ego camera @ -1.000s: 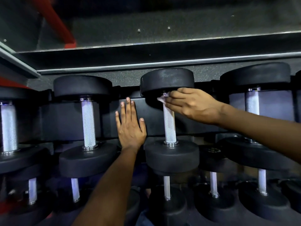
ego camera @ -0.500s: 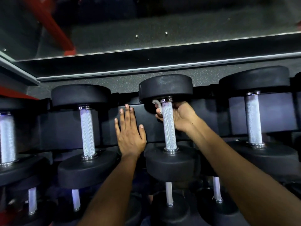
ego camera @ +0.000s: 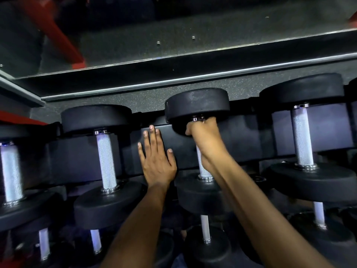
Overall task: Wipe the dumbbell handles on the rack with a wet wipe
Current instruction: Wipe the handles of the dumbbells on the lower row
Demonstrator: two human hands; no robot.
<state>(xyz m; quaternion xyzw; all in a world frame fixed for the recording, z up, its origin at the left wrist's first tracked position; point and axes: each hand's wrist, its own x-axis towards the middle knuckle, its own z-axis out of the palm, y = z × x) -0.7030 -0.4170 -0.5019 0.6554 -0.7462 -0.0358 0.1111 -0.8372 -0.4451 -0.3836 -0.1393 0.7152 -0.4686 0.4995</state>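
At the far end of the knurled silver steel handle of the middle dumbbell, just under its black round rubber head, the fingers of the right hand are curled round the bar; the wet wipe itself is hidden inside the grip and cannot be seen. The left hand lies flat, fingers straight and slightly spread, pressed on the matte black steel rack rail between this dumbbell and its left neighbour. Outward from the hands, more black-headed dumbbells lie in the upper tier, their handles and bare and untouched, with a lower tier of smaller ones beneath. Handling, as a judgement: the dumbbell is heavy and rigid and sits in its cradle, so it need not be lifted; the knurling is rough and will drag on a thin, soft, damp wipe, which may bunch or tear. The best hold appears to be a full wrap round the bar, slid from collar to collar and twisted to reach the underside.
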